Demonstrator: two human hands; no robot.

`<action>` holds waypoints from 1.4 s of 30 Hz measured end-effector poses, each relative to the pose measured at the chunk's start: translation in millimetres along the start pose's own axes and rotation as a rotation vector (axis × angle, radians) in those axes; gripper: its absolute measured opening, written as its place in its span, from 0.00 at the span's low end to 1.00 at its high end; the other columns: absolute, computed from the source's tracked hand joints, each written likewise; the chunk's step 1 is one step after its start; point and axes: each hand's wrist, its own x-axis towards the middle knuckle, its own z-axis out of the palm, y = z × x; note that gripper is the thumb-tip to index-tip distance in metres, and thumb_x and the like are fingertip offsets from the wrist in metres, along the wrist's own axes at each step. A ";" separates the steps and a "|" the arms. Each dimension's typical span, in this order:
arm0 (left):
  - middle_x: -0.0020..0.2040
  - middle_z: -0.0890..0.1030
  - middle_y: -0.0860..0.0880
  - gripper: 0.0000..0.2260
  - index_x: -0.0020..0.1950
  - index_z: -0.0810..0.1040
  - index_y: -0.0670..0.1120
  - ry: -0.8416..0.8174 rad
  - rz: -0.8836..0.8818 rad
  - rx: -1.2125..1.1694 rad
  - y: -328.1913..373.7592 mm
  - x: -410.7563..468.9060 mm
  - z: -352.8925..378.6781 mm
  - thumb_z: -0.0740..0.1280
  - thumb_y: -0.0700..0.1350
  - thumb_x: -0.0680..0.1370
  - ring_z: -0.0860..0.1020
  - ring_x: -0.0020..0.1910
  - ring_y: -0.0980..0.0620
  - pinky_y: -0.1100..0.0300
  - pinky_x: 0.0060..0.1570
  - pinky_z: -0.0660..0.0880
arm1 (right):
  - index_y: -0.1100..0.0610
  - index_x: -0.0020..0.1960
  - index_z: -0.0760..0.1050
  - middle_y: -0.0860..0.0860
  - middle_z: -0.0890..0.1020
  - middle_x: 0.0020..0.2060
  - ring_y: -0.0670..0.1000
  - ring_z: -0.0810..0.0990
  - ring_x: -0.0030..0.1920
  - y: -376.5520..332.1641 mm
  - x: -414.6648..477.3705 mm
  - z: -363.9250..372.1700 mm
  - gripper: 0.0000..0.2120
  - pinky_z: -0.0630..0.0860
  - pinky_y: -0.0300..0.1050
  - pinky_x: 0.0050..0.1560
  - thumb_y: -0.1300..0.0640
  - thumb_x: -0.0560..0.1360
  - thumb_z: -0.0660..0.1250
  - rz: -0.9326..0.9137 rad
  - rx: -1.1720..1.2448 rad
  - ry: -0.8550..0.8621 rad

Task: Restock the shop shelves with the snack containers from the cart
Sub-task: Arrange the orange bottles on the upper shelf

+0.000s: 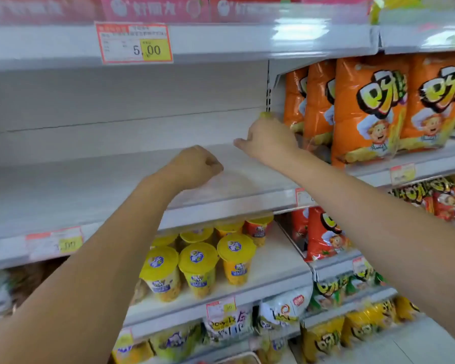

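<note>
Head: right hand [269, 139] grips snack container [266, 115] (mostly hidden) on shelf [90, 185].

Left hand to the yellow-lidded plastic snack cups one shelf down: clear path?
Probably not directly. The left hand is above the bare white shelf board, which lies between it and the yellow-lidded snack cups. It would have to pull back past the front edge first.

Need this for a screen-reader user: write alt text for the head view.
Two arms reach onto a white shop shelf: the left hand is curled above it, the right hand is at the back beside orange snack bags, a yellow top showing just above it. Yellow-lidded cups stand on the shelf below.
</note>
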 end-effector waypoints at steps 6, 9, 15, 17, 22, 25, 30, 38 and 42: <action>0.24 0.65 0.52 0.20 0.28 0.64 0.47 0.593 0.174 -0.333 6.4 -163.9 39.3 0.62 0.50 0.79 0.63 0.25 0.55 0.65 0.26 0.59 | 0.60 0.30 0.70 0.58 0.73 0.28 0.58 0.72 0.35 -21.3 -139.8 -5.0 0.23 0.63 0.49 0.34 0.46 0.78 0.61 -0.156 0.208 0.026; 0.24 0.61 0.51 0.23 0.27 0.62 0.45 0.406 0.020 -0.338 -16.9 -224.2 82.0 0.62 0.54 0.78 0.59 0.25 0.55 0.61 0.27 0.55 | 0.63 0.31 0.71 0.57 0.72 0.26 0.57 0.71 0.31 -22.0 -211.0 21.9 0.25 0.62 0.48 0.33 0.45 0.77 0.63 -0.121 0.313 -0.141; 0.34 0.77 0.48 0.13 0.35 0.75 0.44 0.043 -0.401 -0.290 -69.9 -302.3 182.4 0.67 0.50 0.76 0.74 0.33 0.50 0.62 0.32 0.69 | 0.54 0.52 0.73 0.51 0.78 0.40 0.52 0.77 0.39 -13.3 -321.0 128.5 0.11 0.70 0.45 0.35 0.48 0.76 0.67 0.044 0.246 -0.722; 0.34 0.77 0.46 0.15 0.34 0.75 0.41 -0.065 -0.499 -0.289 -74.1 -323.3 220.7 0.67 0.50 0.76 0.73 0.32 0.52 0.62 0.31 0.69 | 0.55 0.64 0.69 0.52 0.79 0.49 0.52 0.78 0.43 -13.9 -351.1 158.4 0.19 0.68 0.43 0.35 0.50 0.76 0.66 0.084 0.201 -0.802; 0.35 0.79 0.40 0.22 0.30 0.68 0.43 -0.253 -0.681 -0.266 -57.4 -343.7 288.3 0.67 0.57 0.75 0.80 0.40 0.43 0.55 0.37 0.75 | 0.56 0.63 0.69 0.55 0.76 0.57 0.56 0.76 0.53 -17.3 -406.6 208.1 0.16 0.72 0.46 0.43 0.63 0.76 0.64 0.134 0.134 -0.769; 0.45 0.81 0.46 0.20 0.45 0.75 0.42 -0.306 -0.705 -0.198 -47.1 -343.7 306.8 0.66 0.60 0.75 0.81 0.47 0.45 0.57 0.39 0.75 | 0.55 0.67 0.65 0.55 0.74 0.60 0.57 0.73 0.59 -16.0 -422.4 221.3 0.23 0.74 0.49 0.52 0.67 0.74 0.62 0.098 0.128 -0.711; 0.33 0.76 0.50 0.16 0.37 0.71 0.44 -0.247 -0.752 -0.309 -48.1 -349.2 303.3 0.67 0.55 0.75 0.76 0.33 0.50 0.62 0.27 0.67 | 0.54 0.64 0.71 0.51 0.76 0.59 0.52 0.76 0.56 -10.7 -415.3 212.5 0.23 0.73 0.43 0.51 0.50 0.72 0.71 0.145 0.319 -0.666; 0.41 0.82 0.42 0.20 0.44 0.77 0.40 -0.109 -0.578 -0.660 -37.8 -332.7 188.3 0.72 0.58 0.69 0.81 0.40 0.44 0.53 0.42 0.78 | 0.53 0.49 0.76 0.47 0.80 0.42 0.44 0.77 0.40 -7.2 -351.4 107.9 0.13 0.71 0.34 0.37 0.48 0.70 0.73 0.218 0.718 -0.423; 0.42 0.80 0.39 0.17 0.46 0.76 0.42 0.081 -0.348 -0.622 -19.0 -294.4 108.8 0.73 0.54 0.68 0.78 0.38 0.46 0.55 0.39 0.73 | 0.51 0.51 0.78 0.46 0.82 0.44 0.43 0.81 0.42 -3.3 -294.9 30.6 0.11 0.74 0.30 0.39 0.52 0.70 0.73 0.176 0.988 -0.314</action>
